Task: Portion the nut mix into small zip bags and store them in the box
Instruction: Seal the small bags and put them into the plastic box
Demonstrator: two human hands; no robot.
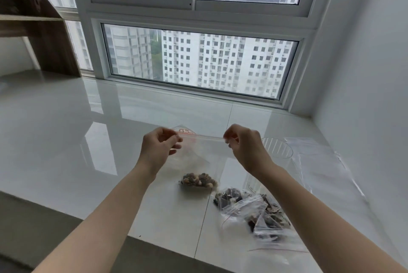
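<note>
A clear zip bag (199, 158) hangs upright above the white sill, with a small heap of nut mix (198, 180) at its bottom. My left hand (157, 150) pinches the left end of its zip strip and my right hand (246, 148) pinches the right end, holding the strip stretched between them. To the lower right lies a pile of small zip bags (256, 213) holding dark nut mix. A clear plastic box (276, 151) stands behind my right hand, partly hidden by it.
A large, flat clear plastic bag (320, 162) lies at the right by the white wall. The glossy white sill (88, 140) runs far to the left and back to the window. A wooden shelf unit (44, 30) stands at the far left. The sill's front edge is below my forearms.
</note>
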